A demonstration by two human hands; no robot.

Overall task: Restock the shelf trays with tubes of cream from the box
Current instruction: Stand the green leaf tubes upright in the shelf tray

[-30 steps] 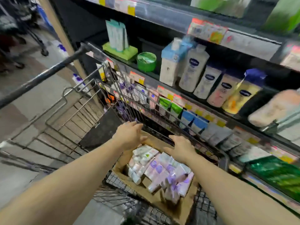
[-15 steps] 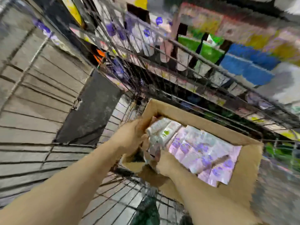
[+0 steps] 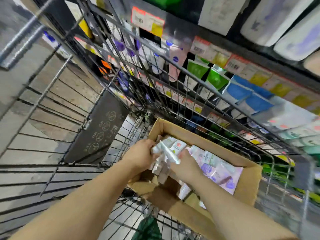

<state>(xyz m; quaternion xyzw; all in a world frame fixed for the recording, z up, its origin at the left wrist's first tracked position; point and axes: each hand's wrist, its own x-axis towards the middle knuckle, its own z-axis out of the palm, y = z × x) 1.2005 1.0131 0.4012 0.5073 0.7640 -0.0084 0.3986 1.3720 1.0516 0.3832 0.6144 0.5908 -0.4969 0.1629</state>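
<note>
An open cardboard box (image 3: pixel 249 172) sits in a wire shopping cart (image 3: pixel 174 94). It holds several white tubes of cream at its left end and several lilac tubes (image 3: pixel 223 177) on the right. My left hand (image 3: pixel 141 155) and my right hand (image 3: pixel 186 168) are both inside the box's left end, gripping a bunch of white tubes (image 3: pixel 167 151) between them. The fingers are partly hidden by the tubes. Beyond the cart, shelf trays (image 3: pixel 216 78) carry green, blue and pink tubes.
The cart's wire wall stands between the box and the shelves. A dark fold-down seat panel (image 3: pixel 100 130) hangs on the cart's left side. Price labels (image 3: pixel 147 19) line the shelf edges. White bottles (image 3: pixel 270 21) fill the top shelf. The floor lies to the left.
My view has dropped from the shelves down to the box. Both hands went from the box's far rim into its left end and closed round a bunch of white tubes.
</note>
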